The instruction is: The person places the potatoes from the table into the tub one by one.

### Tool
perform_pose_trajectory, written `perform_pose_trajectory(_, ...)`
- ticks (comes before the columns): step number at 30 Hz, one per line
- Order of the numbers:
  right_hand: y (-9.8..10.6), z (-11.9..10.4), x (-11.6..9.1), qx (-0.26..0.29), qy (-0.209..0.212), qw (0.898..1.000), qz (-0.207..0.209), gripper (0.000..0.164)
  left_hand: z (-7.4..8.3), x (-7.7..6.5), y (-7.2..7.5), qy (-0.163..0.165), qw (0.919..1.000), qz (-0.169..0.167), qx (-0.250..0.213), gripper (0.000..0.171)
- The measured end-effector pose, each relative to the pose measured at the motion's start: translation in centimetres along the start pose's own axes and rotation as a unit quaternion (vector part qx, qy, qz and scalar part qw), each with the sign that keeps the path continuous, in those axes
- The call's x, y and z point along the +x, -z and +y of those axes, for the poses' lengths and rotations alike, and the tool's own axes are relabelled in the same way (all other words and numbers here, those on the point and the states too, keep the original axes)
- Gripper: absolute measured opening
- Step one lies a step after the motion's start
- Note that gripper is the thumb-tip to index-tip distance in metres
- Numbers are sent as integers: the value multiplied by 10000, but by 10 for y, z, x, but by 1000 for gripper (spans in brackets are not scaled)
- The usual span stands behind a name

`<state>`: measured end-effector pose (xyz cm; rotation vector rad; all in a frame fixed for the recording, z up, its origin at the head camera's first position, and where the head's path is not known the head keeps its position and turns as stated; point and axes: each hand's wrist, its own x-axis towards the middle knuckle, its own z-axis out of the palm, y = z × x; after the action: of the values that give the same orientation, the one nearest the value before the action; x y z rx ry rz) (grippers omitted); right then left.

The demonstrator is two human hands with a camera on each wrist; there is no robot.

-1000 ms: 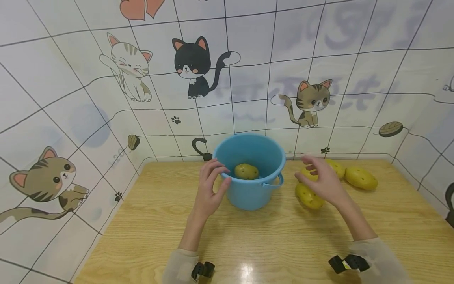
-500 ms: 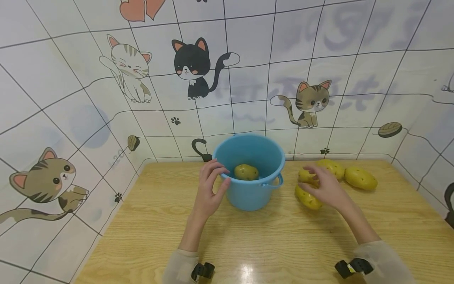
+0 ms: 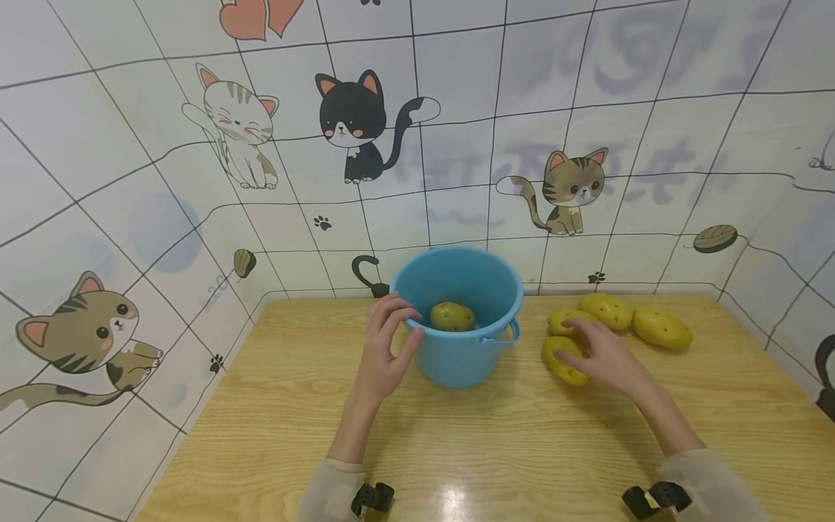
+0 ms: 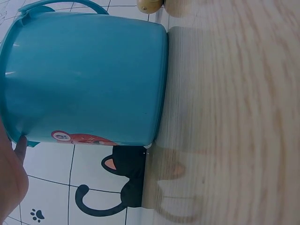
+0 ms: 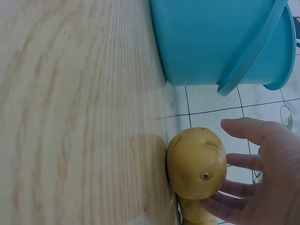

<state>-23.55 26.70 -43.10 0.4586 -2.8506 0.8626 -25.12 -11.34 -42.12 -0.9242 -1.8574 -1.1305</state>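
Note:
A blue bucket [image 3: 458, 359] stands upright near the back wall with one potato [image 3: 452, 317] visible inside. At its left rim is my left hand [image 3: 385, 355], which holds the rim with bent fingers and the thumb toward the front. To the right of the bucket, my right hand [image 3: 603, 355] hovers around the nearest potato [image 3: 562, 360], fingers spread and loosely bent. In the right wrist view, the thumb stands apart from that potato [image 5: 197, 164], while the other fingers reach behind it; whether they touch it I cannot tell.
Behind the near potato lie more potatoes: one partly hidden [image 3: 566, 321], one at the back [image 3: 605, 310] and one farther right [image 3: 662, 328]. The bucket's handle [image 3: 505, 335] hangs at its right front. A cat-print wall [image 3: 457, 203] borders the wooden table [image 3: 457, 449].
My right hand has lowered and shifted slightly right, toward the nearest potato, uncovering more of the potatoes behind. The left hand and the bucket keep their places.

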Motion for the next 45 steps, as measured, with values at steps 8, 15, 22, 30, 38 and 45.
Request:
perform_pose_trajectory(8, -8, 7, -1, 5, -33, 9998, -205, 68, 1, -1, 0, 23, 10000, -16, -11, 23)
perform_pose_trajectory(15, -10, 8, -2, 124, -156, 9993, -328, 73, 1, 0, 0, -24, 10000, -1, 0, 25)
perform_pose_trajectory(22, -11, 6, -2, 157, -177, 9988, -424, 82, 0, -1, 0, -46, 10000, -3, -14, 27)
perform_pose_trajectory(30, -10, 7, -2, 193, -83, 9994, -273, 78, 0, -1, 1, -1, 10000, -30, -20, 28)
perform_pose_trajectory(38, -5, 4, -1, 94, -219, 9997, -46, 83, -1, -2, 1, -20, 10000, 7, -14, 26)
perform_pose_trajectory(45, 3, -4, 2, 275, -220, 9992, 204, 81, -4, -3, -1, -92, 9999, 41, -58, 24)
